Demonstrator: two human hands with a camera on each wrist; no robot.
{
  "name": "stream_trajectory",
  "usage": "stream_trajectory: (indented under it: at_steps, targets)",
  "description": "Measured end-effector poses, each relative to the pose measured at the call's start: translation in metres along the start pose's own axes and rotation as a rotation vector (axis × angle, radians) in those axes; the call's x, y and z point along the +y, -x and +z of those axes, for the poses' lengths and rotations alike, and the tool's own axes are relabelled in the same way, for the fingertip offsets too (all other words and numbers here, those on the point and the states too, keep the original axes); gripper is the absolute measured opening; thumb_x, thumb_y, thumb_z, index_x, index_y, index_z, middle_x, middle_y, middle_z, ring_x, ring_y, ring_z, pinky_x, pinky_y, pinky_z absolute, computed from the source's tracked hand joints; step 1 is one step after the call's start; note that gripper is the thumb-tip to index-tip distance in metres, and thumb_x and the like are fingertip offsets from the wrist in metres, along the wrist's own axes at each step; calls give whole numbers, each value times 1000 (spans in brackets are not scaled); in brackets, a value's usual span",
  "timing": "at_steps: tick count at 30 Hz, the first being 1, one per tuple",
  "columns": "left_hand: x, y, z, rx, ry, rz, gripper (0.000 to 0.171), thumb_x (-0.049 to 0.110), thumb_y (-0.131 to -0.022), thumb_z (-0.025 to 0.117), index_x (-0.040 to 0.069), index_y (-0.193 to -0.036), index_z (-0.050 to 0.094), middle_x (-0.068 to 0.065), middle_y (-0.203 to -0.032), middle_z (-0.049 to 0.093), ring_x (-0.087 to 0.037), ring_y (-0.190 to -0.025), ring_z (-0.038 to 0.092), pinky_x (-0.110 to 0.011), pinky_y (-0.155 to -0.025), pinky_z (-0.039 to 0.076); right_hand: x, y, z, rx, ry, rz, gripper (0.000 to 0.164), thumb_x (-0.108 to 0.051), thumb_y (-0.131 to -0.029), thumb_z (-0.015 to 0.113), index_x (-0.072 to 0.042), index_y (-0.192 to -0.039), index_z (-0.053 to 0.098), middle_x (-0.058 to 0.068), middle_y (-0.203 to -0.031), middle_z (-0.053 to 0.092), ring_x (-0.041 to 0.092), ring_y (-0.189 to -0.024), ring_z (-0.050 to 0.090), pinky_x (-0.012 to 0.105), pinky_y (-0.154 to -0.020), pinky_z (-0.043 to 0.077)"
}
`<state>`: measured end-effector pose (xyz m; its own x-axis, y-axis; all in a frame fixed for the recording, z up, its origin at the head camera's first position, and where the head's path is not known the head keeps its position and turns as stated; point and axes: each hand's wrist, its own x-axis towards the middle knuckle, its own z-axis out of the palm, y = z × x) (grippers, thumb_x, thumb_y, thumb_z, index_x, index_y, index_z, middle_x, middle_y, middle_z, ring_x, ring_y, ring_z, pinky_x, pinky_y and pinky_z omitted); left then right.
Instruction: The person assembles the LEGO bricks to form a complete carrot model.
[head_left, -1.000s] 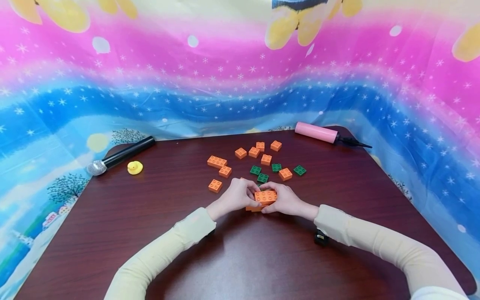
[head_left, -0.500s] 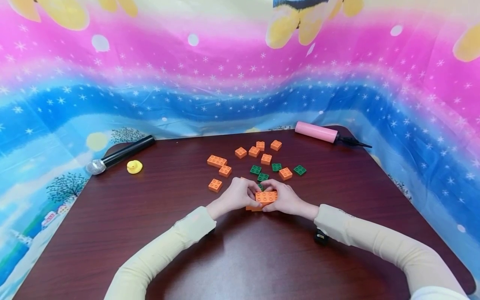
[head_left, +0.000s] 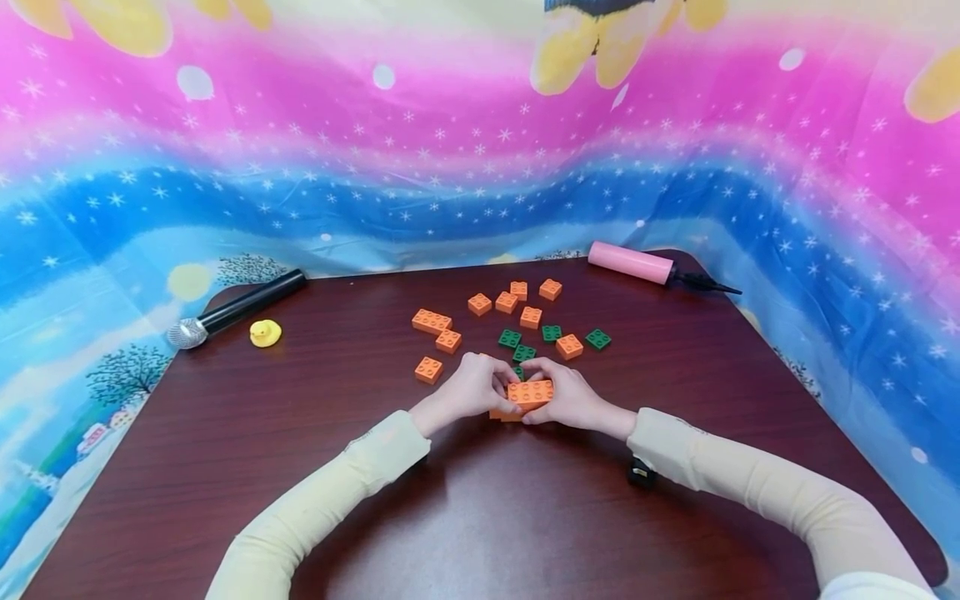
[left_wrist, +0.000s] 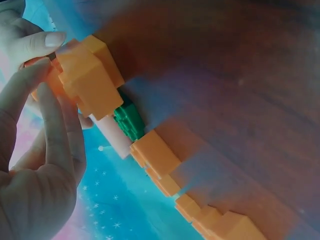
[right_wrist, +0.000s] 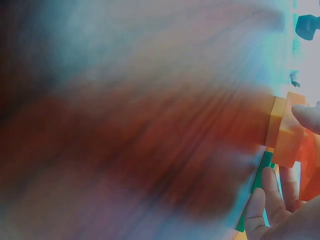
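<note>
Both hands meet around a small build of orange toy building bricks at mid-table. A long eight-stud orange brick (head_left: 530, 392) sits on top, between the left hand (head_left: 472, 387) and the right hand (head_left: 576, 395), which grip it from either side with thumbs and fingers. Lower orange bricks (head_left: 507, 413) show beneath it in the head view. From the left wrist, joined orange bricks (left_wrist: 92, 80) appear beyond the curved left fingers. In the right wrist view, the right thumb presses an orange brick (right_wrist: 290, 135). Fingers hide part of the build.
Green bricks (head_left: 510, 338) and square orange bricks (head_left: 428, 370) lie scattered just beyond the hands, with a long orange brick (head_left: 432, 321) among them. A microphone (head_left: 240, 308) and a yellow rubber duck (head_left: 266, 333) lie at left. A pink hand pump (head_left: 632, 262) lies back right.
</note>
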<state>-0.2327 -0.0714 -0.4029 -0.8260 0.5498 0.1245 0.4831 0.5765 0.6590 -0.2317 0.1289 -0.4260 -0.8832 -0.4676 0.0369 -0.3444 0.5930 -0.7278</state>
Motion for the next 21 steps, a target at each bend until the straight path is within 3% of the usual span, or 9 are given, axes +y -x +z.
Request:
stream_trajectory:
  at_steps: [4,13,21]
  targets:
    - [1,-1,-1,-11,-32,33,29,18,-70,86,6,-93,73,-3,-79,71,-5,-63,60,-16,-58,50,-2,1,-1,-1,-8,4,75,-19,-67,87,-9,-132,51,5,-108,68,20,-100,61,43,-91,47]
    - [-2,-2,1,-5,8,12,29,18,-69,86,7,-93,73,-2,-77,70,-4,-63,59,-17,-58,50,-3,3,-1,4,7,-12,76,-21,-66,88,-7,-130,52,6,-107,69,21,-100,62,44,-91,47]
    - [-2,-7,-3,-36,-59,35,30,20,-68,87,9,-93,74,-1,-80,71,-6,-65,58,-16,-59,49,-4,4,-1,-10,9,-12,74,-20,-67,87,-7,-130,51,7,-107,68,21,-98,62,43,-90,48]
